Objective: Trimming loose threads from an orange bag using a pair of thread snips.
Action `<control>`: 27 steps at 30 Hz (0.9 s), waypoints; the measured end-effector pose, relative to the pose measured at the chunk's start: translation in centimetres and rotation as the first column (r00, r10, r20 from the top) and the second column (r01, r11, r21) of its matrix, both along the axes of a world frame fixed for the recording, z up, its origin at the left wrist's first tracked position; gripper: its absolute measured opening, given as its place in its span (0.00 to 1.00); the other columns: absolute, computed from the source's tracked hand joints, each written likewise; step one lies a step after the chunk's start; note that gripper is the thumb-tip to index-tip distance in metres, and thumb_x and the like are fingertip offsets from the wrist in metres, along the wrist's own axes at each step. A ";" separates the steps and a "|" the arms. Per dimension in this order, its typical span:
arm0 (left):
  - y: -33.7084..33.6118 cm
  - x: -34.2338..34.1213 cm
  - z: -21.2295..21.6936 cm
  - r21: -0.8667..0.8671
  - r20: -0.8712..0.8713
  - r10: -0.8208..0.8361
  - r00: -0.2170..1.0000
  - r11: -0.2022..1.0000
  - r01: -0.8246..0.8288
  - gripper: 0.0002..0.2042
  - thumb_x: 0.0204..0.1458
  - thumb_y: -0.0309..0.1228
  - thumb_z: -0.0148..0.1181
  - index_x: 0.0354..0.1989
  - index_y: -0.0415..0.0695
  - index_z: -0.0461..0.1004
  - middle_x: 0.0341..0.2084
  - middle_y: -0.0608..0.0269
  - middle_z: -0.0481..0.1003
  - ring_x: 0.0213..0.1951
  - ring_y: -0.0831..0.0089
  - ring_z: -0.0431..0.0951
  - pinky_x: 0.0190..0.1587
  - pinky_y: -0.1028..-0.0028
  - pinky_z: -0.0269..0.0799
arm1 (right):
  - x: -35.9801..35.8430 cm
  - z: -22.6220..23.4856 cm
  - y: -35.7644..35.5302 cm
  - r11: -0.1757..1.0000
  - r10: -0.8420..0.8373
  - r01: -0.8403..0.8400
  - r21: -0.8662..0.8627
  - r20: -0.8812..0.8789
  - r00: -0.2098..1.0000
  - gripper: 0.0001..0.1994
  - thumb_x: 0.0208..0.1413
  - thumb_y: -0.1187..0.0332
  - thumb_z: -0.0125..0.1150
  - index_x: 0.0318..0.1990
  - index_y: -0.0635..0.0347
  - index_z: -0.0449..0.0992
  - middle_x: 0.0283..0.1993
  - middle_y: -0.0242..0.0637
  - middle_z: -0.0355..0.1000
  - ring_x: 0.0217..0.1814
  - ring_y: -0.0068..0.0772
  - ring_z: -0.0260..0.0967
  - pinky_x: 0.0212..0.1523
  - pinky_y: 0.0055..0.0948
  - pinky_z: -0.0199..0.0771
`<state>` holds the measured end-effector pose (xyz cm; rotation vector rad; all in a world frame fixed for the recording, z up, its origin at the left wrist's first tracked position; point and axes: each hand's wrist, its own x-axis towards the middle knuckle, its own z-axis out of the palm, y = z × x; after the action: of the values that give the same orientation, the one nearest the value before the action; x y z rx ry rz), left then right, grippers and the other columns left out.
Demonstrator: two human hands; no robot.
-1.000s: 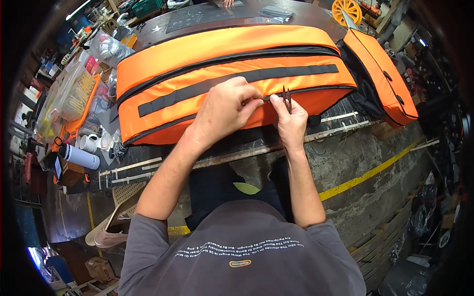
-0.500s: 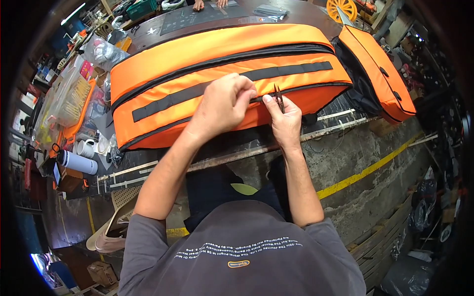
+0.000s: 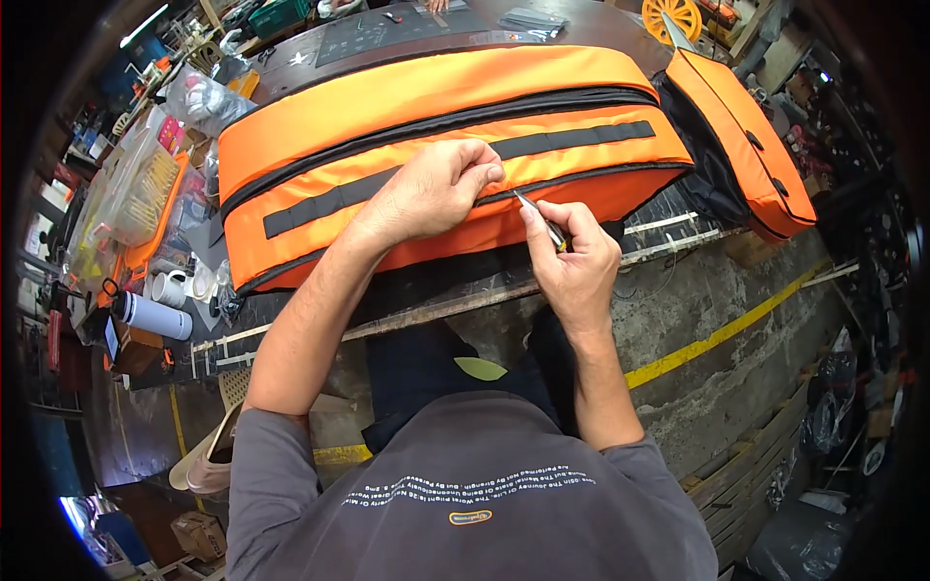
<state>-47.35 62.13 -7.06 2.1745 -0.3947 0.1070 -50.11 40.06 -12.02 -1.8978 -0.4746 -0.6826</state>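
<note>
A long orange bag (image 3: 446,85) with a black zipper lies across the bench in front of me. Black webbing (image 3: 334,198) runs along its near panel, and black piping (image 3: 572,178) edges that panel. My left hand (image 3: 436,192) is pinched just above the piping near the middle; whatever is between its fingertips is too small to make out. In my right hand (image 3: 581,261) I grip small thread snips (image 3: 544,224), tilted up and to the left. Their tip is at the piping, just right of my left fingertips.
A second orange bag (image 3: 741,121) with a black side stands at the right. Mugs (image 3: 169,289), a white bottle (image 3: 155,318) and a clear plastic box (image 3: 145,194) crowd the left end. Across the bench, another person's hand (image 3: 438,6) is by a dark cutting mat (image 3: 387,39).
The snips have swung from upright to leaning left, their tip lowered to the piping. My right hand has shifted slightly right and down. One of the other person's hands has left the mat.
</note>
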 end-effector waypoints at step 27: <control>2.5 1.1 1.0 -0.369 -0.182 -0.236 0.955 0.916 0.156 0.17 0.76 0.45 0.62 0.46 0.42 0.81 0.28 0.81 0.72 0.27 0.90 0.62 0.29 0.82 0.58 | 1.1 -1.6 1.8 0.997 0.070 -0.069 -0.046 0.013 0.997 0.09 0.60 0.69 0.79 0.40 0.63 0.85 0.36 0.44 0.86 0.35 0.44 0.87 0.36 0.38 0.84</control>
<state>-46.20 64.67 -6.10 1.7597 -0.4278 -0.1690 -49.01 41.86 -13.59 -1.9111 -0.5675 -0.6457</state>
